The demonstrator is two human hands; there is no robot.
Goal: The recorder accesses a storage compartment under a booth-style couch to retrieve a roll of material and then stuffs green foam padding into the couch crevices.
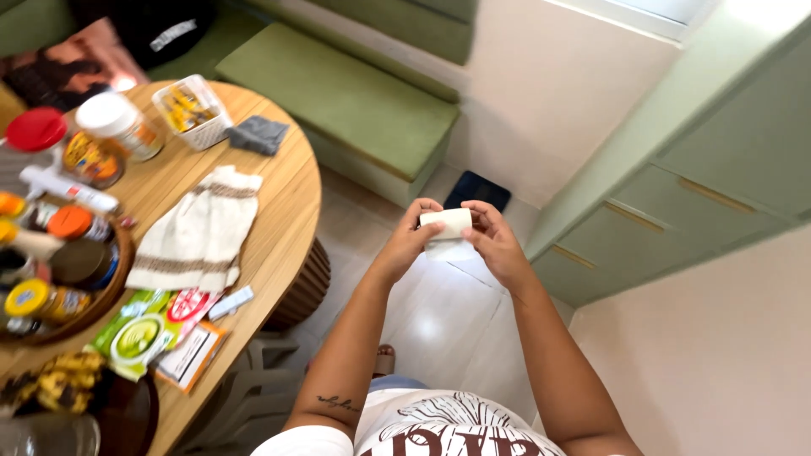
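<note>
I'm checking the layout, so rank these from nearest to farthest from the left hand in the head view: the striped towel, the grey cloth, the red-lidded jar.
From the left hand, which holds a small white folded piece:
1. Striped towel, on the near edge of the round wooden table, to the left.
2. Grey cloth, farther up the table by the clear plastic tub.
3. Red-lidded jar, at the table's far left.

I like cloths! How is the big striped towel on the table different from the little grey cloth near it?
The striped towel is cream with brown bands; the grey cloth is plain dark grey. The towel is much bigger and spread out long, hanging a little over the table edge; the grey cloth is folded into a small square beside a plastic tub. Both lie flat on the wooden table, untouched by either hand.
</note>
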